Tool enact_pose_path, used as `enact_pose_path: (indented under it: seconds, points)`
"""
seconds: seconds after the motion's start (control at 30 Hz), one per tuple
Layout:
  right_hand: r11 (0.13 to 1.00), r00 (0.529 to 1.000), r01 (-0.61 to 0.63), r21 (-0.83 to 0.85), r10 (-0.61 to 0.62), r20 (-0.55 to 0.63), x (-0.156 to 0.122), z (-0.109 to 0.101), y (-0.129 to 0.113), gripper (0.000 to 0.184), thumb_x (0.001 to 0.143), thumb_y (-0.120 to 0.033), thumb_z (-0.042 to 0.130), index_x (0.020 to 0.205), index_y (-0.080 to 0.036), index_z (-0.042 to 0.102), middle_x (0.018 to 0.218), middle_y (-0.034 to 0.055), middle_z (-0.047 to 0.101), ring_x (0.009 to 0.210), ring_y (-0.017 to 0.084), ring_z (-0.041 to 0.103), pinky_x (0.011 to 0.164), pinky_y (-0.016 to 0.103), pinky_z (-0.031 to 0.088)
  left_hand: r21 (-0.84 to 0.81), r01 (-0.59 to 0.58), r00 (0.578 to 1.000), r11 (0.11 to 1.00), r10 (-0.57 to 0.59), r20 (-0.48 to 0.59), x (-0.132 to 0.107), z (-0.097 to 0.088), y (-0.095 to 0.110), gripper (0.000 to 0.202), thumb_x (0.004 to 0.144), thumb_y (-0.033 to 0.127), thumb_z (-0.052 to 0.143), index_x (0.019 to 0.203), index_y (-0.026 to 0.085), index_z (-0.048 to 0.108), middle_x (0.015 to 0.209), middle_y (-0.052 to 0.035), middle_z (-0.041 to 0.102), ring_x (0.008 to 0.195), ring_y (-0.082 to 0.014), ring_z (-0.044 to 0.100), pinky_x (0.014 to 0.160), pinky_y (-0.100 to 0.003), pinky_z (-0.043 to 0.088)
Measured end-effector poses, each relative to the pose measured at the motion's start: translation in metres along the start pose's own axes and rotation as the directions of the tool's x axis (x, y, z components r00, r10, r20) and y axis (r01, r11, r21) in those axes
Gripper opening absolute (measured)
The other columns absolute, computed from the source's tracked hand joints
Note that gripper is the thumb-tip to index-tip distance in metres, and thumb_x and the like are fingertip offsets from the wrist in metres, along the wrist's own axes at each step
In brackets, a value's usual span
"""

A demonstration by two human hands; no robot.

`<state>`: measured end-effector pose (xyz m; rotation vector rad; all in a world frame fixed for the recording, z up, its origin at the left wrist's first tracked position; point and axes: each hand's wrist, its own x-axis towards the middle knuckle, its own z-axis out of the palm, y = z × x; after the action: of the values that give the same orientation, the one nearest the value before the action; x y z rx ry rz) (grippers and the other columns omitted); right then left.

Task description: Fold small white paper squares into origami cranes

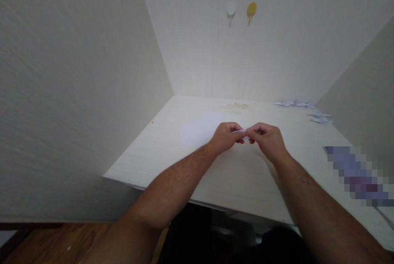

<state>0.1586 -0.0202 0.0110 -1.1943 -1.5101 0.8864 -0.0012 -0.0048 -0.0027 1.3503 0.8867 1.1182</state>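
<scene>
Both hands meet above the middle of the white desk, pinching one small folded piece of white paper [244, 131]. My left hand [227, 135] grips its left side between thumb and fingers. From the other side, the thumb and fingertips of my right hand [267, 137] press on the paper's right end. Most of the folded paper is hidden behind the fingers, so its full shape cannot be made out. Flat on the desk, left of my left hand, lies a sheet of white paper [198, 129].
Several folded paper figures [295, 103] line the back right of the desk [147, 157], with more paper figures [320, 118] by the right wall. A blurred-out flat object [353, 174] lies at the right. Two hooks, white [231, 9] and yellow [251, 8], hang on the back wall.
</scene>
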Motion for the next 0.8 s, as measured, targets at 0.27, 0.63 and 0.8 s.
enact_pose_path:
  seconds: [0.27,0.63,0.8]
  points:
    - [0.980,0.986,-0.161,0.116,0.153,0.069,0.006,-0.010,0.004,0.025,0.064,-0.037,0.078,0.066,-0.014,0.068,0.055,0.0028,0.066,0.048,0.012,0.058,0.050,0.025,0.046,0.143,0.062,0.998,0.988,-0.059,-0.025,-0.001,-0.006,0.010,0.013,0.069,0.022,0.070,0.069,0.012,0.062,0.060,-0.0017,0.064,0.050,-0.0094,0.058,0.051,-0.021,0.045]
    - [0.984,0.982,-0.150,0.095,0.137,0.131,0.005,-0.008,0.006,0.027,0.067,-0.038,0.076,0.065,-0.014,0.063,0.052,0.0018,0.064,0.046,0.011,0.058,0.045,0.021,0.045,0.355,0.011,0.999,0.935,0.005,-0.044,-0.001,-0.007,0.016,0.019,0.075,0.033,0.066,0.074,0.013,0.066,0.059,-0.0027,0.066,0.054,-0.0118,0.059,0.054,-0.022,0.042]
    - [0.981,0.976,-0.152,0.117,0.130,0.176,0.008,-0.006,0.007,0.023,0.064,-0.031,0.078,0.071,-0.014,0.064,0.053,0.0002,0.064,0.045,0.009,0.057,0.044,0.019,0.044,0.349,0.022,0.997,0.937,0.006,-0.080,0.004,-0.007,0.012,0.022,0.074,0.036,0.067,0.074,0.014,0.065,0.061,-0.0031,0.067,0.057,-0.0137,0.061,0.056,-0.023,0.045]
